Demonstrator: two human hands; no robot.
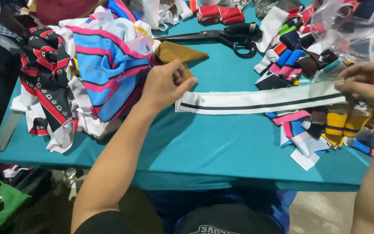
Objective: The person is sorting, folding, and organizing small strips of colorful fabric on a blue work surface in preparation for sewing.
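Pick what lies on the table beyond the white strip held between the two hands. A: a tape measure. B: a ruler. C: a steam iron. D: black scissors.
D: black scissors lie on the teal table past the strip, which the left hand and right hand stretch out.

White ribbed strip (260, 100), dark centre stripe, stretched flat across teal table (204, 147)

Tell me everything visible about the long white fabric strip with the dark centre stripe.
The long white fabric strip with a dark centre stripe looks like flat ribbed knit. It is stretched lengthwise over the teal table, the left hand pinching one end, the right hand the other. Its right end lies over a pile of coloured strips.
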